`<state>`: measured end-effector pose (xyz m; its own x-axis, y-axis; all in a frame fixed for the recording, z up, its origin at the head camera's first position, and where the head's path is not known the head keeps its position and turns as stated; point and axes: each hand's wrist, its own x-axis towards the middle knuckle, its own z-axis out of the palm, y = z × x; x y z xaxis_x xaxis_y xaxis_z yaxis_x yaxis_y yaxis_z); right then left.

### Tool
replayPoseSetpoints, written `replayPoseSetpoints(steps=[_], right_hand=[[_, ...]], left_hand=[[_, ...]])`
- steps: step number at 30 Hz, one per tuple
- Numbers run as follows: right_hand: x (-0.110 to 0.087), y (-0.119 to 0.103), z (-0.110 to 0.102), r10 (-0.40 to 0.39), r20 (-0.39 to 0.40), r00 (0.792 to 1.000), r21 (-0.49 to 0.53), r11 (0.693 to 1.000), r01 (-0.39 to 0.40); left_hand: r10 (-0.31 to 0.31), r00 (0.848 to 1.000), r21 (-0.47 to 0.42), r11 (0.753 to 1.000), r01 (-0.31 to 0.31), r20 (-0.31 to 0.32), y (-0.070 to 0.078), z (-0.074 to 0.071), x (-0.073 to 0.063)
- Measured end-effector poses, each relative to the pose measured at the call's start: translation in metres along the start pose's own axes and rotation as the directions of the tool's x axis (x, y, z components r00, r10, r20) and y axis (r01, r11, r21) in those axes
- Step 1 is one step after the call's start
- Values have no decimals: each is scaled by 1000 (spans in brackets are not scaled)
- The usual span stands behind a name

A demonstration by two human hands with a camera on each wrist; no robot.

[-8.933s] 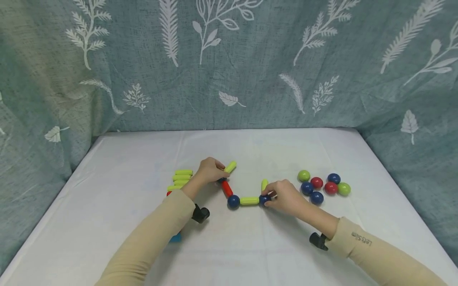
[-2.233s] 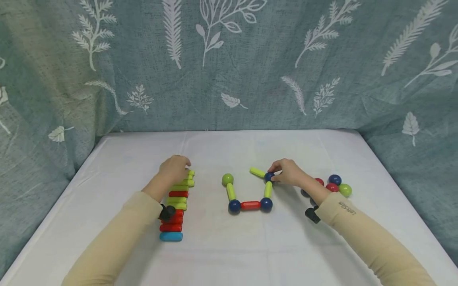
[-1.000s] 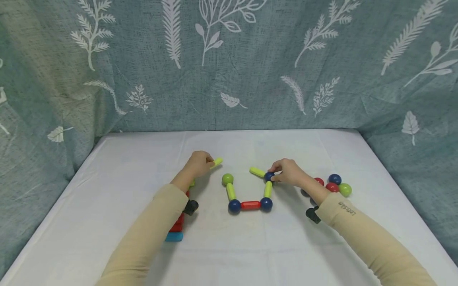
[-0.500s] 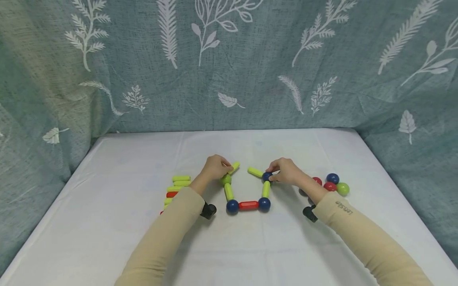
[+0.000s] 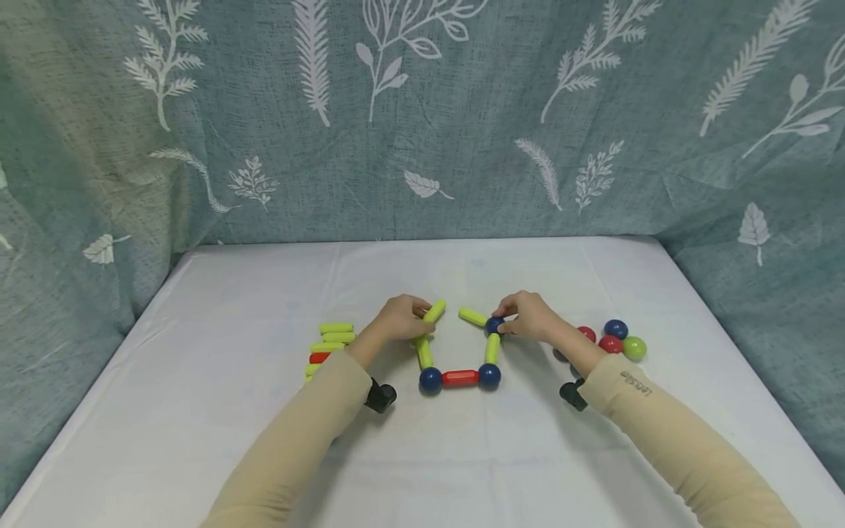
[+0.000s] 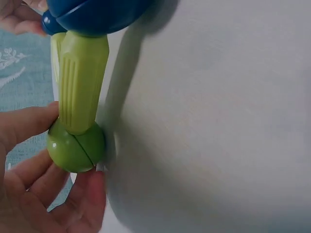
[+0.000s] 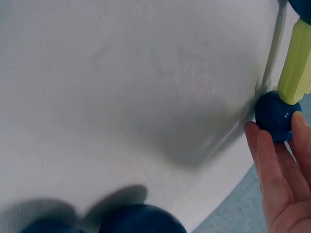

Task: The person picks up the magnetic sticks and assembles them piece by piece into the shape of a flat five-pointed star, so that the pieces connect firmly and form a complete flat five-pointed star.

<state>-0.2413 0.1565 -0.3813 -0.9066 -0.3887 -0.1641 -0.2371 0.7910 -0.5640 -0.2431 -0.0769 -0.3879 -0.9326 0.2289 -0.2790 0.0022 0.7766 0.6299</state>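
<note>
My left hand grips the green ball at the left arm of a ball-and-rod chain; the head view mostly hides that ball. A yellow-green rod slants up and right from beside its fingers. Another yellow-green rod runs from the green ball to a blue ball. From there a red rod leads to a second blue ball, then a yellow-green rod rises. With thumb and fingers, my right hand pinches the upper blue ball, which bears a left-pointing yellow-green rod.
Left of the chain, several loose yellow-green rods and a red one lie partly behind the left forearm. Right of the right hand, loose balls include a red ball, a green ball and a blue ball.
My left hand has carried a yellow-green rod from the rod row to the green ball, then shifted its grip to that ball. The right hand has stayed on its blue ball.
</note>
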Motion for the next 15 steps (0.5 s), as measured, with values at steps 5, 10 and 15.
replayPoseSetpoints(steps=[5,10,15], right_hand=[[-1,-3,3,20,-43,999,20,1000,-19],[-1,-7,6,38,-64,997,42,999,-35],[-1,-6,8,34,-60,998,42,999,-32]], left_hand=[[26,1000,-19,999,-25,11,-2,-1,-3],[42,999,6,999,-42,6,-1,0,-5],[34,999,33,999,-34,-5,-1,1,-8]])
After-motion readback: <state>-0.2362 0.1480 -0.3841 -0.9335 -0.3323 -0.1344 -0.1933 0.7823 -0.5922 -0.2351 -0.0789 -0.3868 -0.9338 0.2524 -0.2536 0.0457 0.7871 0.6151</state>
